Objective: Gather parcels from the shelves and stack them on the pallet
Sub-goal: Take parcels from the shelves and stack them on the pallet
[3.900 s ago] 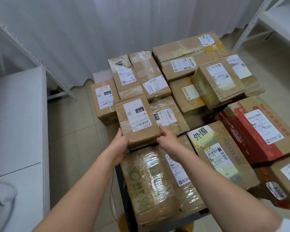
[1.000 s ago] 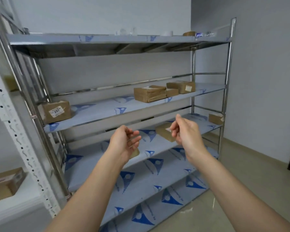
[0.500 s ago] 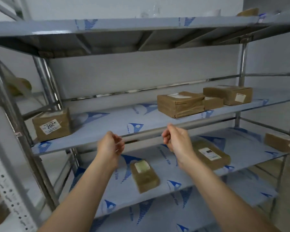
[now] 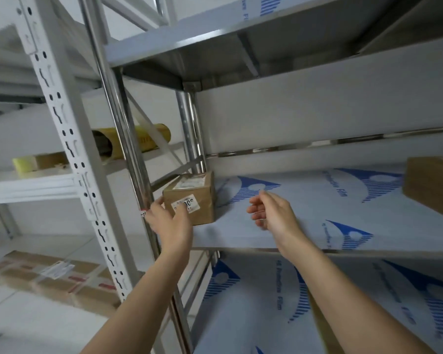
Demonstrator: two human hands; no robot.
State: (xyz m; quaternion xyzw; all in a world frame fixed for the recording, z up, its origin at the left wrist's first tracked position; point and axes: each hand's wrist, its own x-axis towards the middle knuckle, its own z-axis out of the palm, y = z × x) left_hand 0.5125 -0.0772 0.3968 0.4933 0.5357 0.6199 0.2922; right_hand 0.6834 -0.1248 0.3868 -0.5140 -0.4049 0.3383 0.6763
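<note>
Reaching toward the middle left of the frame, the left hand (image 4: pixel 170 222) spreads its fingers loosely against the near face of a small brown parcel (image 4: pixel 195 198), touching or all but touching it beside the white label (image 4: pixel 186 203), with nothing yet clasped. The right hand (image 4: pixel 271 213) hangs apart to the right of centre, palm turned toward the box, fingers relaxed and holding nothing.

The parcel sits at the left end of the film-covered shelf (image 4: pixel 317 213), tight beside the steel upright (image 4: pixel 189 139) at the back corner. It looks like a stiff, squarish cardboard carton, taped over and with a second label on top, small enough for two hands and probably light, though its weight cannot be read from here. Tape and the protective film under it may be slick, so it should slide forward easily.

The best hold seems to be palms on the left and right faces, thumbs over the top edge. The upright crowds the left side, so drawing the box forward first would likely free room for those fingers.
</note>
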